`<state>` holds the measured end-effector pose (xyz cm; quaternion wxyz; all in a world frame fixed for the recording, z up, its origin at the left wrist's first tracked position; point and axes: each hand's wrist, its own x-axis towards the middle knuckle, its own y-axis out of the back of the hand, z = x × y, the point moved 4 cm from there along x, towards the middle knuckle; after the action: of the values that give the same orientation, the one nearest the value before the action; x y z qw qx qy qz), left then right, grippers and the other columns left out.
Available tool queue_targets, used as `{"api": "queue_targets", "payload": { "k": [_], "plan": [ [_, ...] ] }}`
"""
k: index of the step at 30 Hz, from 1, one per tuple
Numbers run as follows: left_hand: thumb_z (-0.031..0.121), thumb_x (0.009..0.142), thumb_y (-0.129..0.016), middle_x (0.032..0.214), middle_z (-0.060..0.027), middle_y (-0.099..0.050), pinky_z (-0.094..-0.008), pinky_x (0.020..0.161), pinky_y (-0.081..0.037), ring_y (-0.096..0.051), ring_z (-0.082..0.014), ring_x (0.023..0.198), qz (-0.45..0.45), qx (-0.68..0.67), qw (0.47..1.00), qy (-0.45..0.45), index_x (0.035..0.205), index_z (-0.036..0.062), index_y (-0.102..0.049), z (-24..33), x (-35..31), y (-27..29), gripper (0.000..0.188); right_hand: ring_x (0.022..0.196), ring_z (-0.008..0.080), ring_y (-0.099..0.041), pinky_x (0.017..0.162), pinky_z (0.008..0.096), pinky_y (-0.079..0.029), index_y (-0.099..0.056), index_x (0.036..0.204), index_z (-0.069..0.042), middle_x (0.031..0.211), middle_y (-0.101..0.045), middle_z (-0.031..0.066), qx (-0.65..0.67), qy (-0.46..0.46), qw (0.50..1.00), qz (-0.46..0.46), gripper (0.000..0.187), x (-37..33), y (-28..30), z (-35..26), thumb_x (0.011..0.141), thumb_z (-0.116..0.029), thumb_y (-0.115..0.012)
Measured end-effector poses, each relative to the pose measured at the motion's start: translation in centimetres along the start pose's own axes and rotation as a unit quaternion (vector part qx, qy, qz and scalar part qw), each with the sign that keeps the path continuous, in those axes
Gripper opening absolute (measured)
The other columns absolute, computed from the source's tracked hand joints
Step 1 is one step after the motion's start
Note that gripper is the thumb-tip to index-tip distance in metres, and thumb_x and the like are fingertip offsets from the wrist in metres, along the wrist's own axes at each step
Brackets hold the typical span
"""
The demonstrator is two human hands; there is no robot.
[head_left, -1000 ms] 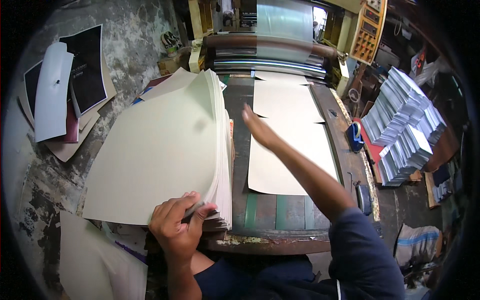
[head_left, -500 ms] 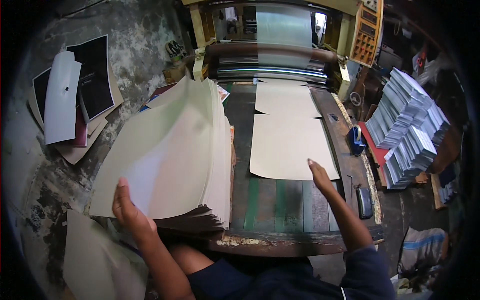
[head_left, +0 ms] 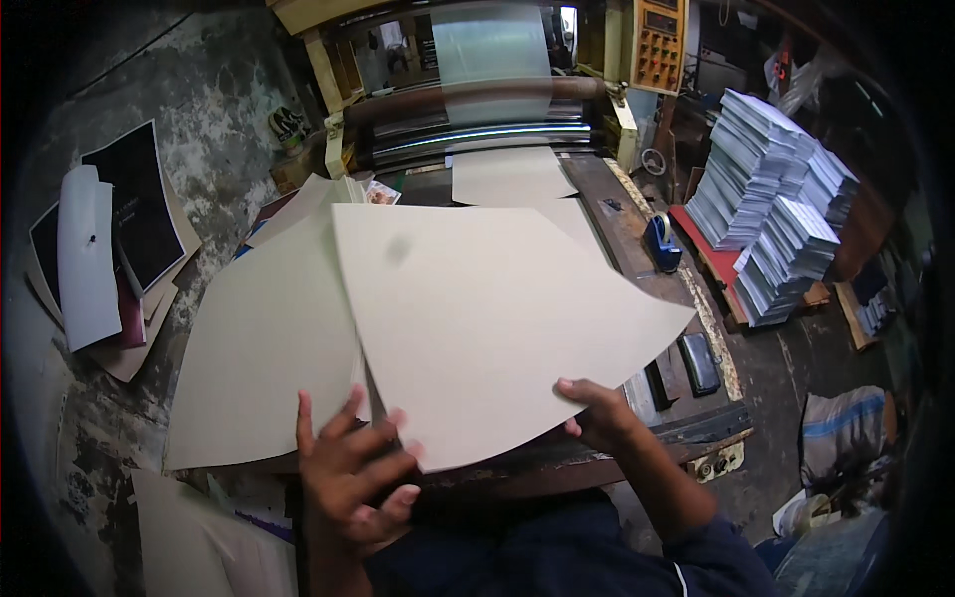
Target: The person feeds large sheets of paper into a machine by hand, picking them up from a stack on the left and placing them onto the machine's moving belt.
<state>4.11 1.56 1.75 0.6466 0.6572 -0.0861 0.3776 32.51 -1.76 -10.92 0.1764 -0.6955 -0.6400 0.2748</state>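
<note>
A large cream sheet of paper (head_left: 477,318) hangs over the machine's feed table, its right side curling down toward me. My right hand (head_left: 602,416) grips its near edge, thumb on top and fingers underneath. At the sheet's near left corner, my left hand (head_left: 358,463) has its fingers spread, slightly blurred; whether they touch the paper I cannot tell. To the left stands a stack of like sheets (head_left: 264,338), partly covered by the held one. Beyond it, another cream sheet (head_left: 512,177) lies flat before the rollers (head_left: 482,139), overlapping one mostly hidden beneath the held sheet.
Clear film (head_left: 492,60) runs down to the rollers. On the table's right rail sit a blue tape dispenser (head_left: 662,244) and a dark case (head_left: 700,363). Paper stacks (head_left: 756,179) stand farther right, above a sack (head_left: 844,438). Loose prints (head_left: 139,209) lie at left.
A sheet has come off the left stack and swung right over the feed table. My left hand has moved right and opened; my right hand has come down onto the sheet's edge. The view has shifted.
</note>
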Motion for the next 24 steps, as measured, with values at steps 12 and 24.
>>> {"api": "queue_targets", "payload": {
  "k": [12,24],
  "plan": [
    [0.036,0.076,-0.08,0.11,-0.0171,-0.069,-0.0385,0.102,-0.042,-0.06,-0.0308,0.117,0.061,-0.222,0.923,0.308,0.108,-0.0011,-0.069,-7.6,-2.8,0.6,0.051,0.067,0.0198,-0.057,0.065,0.0374,-0.051,-0.051,0.112,0.001,0.093,-0.062,0.0163,0.045,-0.19,0.969,0.15,0.033,-6.2,10.0,19.9,0.098,-0.028,-0.054],
    [0.034,0.097,-0.059,0.082,-0.0025,-0.06,-0.0253,0.077,-0.041,-0.051,-0.0108,0.081,0.073,-0.303,0.851,0.424,0.088,-0.0038,-0.061,-9.2,-4.0,1.0,0.039,0.067,0.0182,-0.058,0.079,0.043,-0.051,-0.044,0.122,-0.001,0.098,-0.065,0.0203,0.099,-0.155,0.97,0.157,0.046,3.2,13.5,16.5,0.101,-0.043,-0.042]
  ]
}}
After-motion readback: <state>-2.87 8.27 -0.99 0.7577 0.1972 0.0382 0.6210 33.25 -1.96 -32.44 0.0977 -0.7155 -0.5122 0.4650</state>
